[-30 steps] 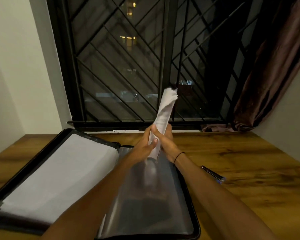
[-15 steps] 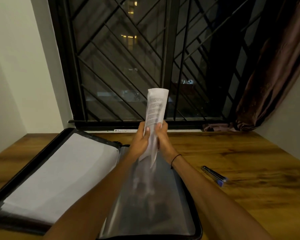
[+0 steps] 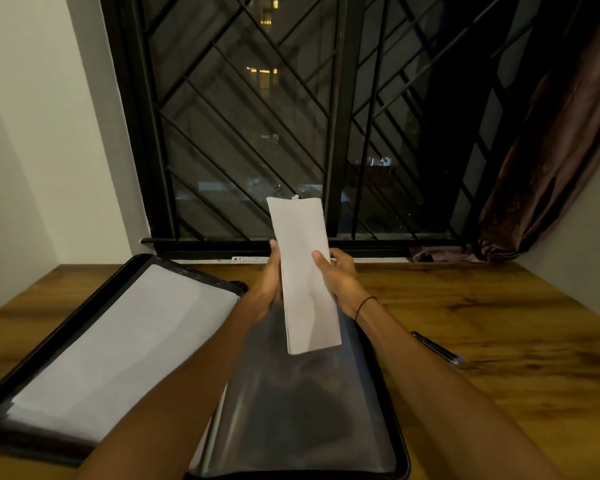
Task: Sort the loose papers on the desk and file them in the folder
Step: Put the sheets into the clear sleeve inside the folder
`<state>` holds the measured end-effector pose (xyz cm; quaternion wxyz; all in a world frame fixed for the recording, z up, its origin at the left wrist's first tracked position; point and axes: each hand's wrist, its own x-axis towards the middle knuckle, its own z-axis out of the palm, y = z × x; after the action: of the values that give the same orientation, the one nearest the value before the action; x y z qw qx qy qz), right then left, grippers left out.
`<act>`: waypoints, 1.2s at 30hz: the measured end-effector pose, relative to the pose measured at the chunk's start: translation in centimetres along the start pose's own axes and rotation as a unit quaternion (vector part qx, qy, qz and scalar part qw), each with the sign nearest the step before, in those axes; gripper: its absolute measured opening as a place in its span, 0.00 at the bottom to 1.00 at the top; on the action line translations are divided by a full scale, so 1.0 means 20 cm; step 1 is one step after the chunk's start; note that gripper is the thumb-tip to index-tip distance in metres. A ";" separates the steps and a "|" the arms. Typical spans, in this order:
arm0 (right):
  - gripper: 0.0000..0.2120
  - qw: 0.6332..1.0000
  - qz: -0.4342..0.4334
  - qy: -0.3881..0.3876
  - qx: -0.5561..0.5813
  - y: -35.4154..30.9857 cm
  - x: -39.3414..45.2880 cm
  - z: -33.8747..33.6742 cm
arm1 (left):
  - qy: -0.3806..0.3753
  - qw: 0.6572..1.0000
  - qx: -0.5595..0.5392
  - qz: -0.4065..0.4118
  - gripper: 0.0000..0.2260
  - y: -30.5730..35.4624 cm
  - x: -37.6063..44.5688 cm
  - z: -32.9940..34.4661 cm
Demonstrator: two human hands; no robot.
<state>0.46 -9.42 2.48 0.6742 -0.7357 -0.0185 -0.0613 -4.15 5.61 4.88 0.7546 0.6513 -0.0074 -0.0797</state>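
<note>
At the far left of the wooden desk (image 3: 499, 306), the open folder (image 3: 49, 341) is laid flat, and a stack of white sheets (image 3: 118, 348) is seen resting in its left half. Further right, the clear plastic sleeve (image 3: 291, 410) of the right half is spread beneath both forearms. Above it, a folded paper (image 3: 305, 271) is held upright in the air, clear of the desk, its long edges running up toward the window grille (image 3: 257, 116). The left edge of the strip is gripped by the left hand (image 3: 269, 289), with the thumb tip shown on the near face and the remaining fingers hidden behind the sheet. The right edge is pinched by the right hand (image 3: 340, 275), thumb in front and fingers curled behind. The paper can be judged as very light, thin and limp, easily creased or torn, though some stiffness is lent by its folds; hold is best taken at the long edges near the middle, as here, so that the folds may be drawn apart without tearing. Well to the right, beyond the right forearm, a pen (image 3: 437, 348) is left lying on the desk, and a curtain (image 3: 551, 150) is hung at the far right.
</note>
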 end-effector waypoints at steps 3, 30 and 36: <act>0.12 0.998 0.030 0.047 0.002 -0.01 -0.01 0.00 | -0.015 0.999 0.024 0.029 0.17 -0.04 0.07 -0.01; 0.22 0.977 0.012 0.166 0.134 0.12 0.09 -0.17 | 0.027 0.685 0.708 0.171 0.28 -0.41 0.20 -0.25; 0.23 0.969 -0.001 0.171 0.178 0.10 0.11 -0.21 | 0.055 0.749 0.646 0.135 0.22 -0.39 0.22 -0.23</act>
<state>2.66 -13.91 1.01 0.7872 -0.5828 0.0857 -0.1824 -0.17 8.46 -3.99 0.1559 0.9788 -0.1037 0.0832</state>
